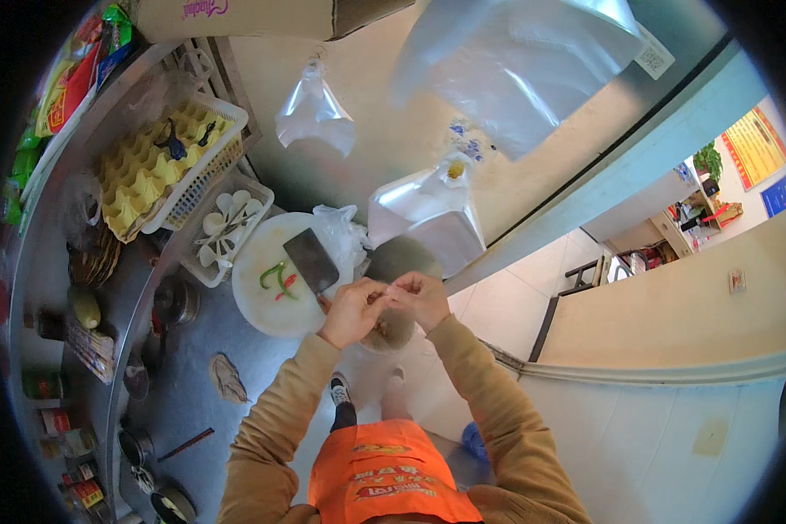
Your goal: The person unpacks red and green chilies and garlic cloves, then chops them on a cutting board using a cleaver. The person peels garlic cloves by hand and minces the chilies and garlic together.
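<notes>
My left hand [353,313] and my right hand [421,299] meet fingertip to fingertip, both pinched closed. Whatever small thing may be between them is too small to make out. Beneath them stands a round bin [388,336] with scraps inside, partly hidden by my hands. To the left is a round white cutting board [266,240]. A dark cleaver blade [312,260] lies on it; its handle end is near my left hand. Beside the blade are green chili peppers [271,274] and red chili peppers [288,283].
A white basket of spoons [227,229] and a basket with yellow egg trays [168,157] stand beyond the board. A rag [227,377] lies on the metal counter [196,336]. Clear plastic bags [428,210] hang on the wall ahead. A doorway opens at right.
</notes>
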`<state>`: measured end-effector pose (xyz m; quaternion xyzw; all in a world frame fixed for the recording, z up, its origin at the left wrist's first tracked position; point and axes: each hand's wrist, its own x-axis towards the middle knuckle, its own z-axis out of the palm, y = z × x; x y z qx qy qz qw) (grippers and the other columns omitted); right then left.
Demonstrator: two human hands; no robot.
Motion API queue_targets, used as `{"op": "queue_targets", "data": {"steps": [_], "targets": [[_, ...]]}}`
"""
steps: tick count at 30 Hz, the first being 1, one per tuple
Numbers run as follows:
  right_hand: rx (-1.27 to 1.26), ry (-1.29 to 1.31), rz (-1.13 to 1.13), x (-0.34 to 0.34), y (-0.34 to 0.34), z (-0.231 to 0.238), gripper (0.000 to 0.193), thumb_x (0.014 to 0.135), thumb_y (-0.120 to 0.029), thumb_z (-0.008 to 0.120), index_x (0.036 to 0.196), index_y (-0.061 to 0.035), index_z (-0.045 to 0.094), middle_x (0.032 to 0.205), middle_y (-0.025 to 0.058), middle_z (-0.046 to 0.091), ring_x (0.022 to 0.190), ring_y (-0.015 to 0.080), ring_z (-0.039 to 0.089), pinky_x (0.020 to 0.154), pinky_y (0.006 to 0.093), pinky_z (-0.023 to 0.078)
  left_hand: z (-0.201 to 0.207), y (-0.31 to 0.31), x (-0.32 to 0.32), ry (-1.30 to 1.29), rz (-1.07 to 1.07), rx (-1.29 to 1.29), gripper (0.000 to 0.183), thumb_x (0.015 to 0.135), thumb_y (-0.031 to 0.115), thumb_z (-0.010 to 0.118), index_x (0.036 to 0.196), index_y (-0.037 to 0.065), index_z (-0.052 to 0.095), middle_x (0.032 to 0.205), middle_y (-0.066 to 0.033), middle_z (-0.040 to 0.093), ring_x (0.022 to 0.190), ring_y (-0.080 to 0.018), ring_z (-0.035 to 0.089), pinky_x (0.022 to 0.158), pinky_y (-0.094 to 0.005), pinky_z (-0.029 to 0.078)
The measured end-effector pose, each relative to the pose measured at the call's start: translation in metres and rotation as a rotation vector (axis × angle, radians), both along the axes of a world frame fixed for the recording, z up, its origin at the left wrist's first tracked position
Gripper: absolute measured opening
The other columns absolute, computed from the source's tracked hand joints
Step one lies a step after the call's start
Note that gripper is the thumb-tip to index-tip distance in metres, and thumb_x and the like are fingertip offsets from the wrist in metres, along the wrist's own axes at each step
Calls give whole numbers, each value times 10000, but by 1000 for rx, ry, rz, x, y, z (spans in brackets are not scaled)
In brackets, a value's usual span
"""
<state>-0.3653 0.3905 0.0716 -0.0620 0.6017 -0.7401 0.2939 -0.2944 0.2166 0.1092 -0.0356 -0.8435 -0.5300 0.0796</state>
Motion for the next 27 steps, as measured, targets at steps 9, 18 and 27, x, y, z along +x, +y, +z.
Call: {"op": "queue_targets", "data": {"steps": [9,18,27], "targets": [[49,115,-31,7,1,16,150,883,-77,740,957,32,669,895,85,705,786,125,679,706,255,585,-1,-7,-13,-78,-96,117,162,838,106,740,932,-26,732,810,-118,733,709,-154,692,662,-289,552],[4,151,-32,10,-5,29,138,886,-68,721,979,25,680,920,69,708,795,111,666,719,250,563,7,-12,-12,-128,-27,202,113,873,33,706,953,-36,748,823,-74,748,752,-68,659,671,-244,547],[-14,80,-12,4,-4,36,167,929,-65,667,1074,18,665,978,76,699,836,127,674,741,248,567,9,-13,-23,-235,18,315,182,926,83,657,1022,-56,725,861,-88,739,740,-89,669,669,-245,541]]}}
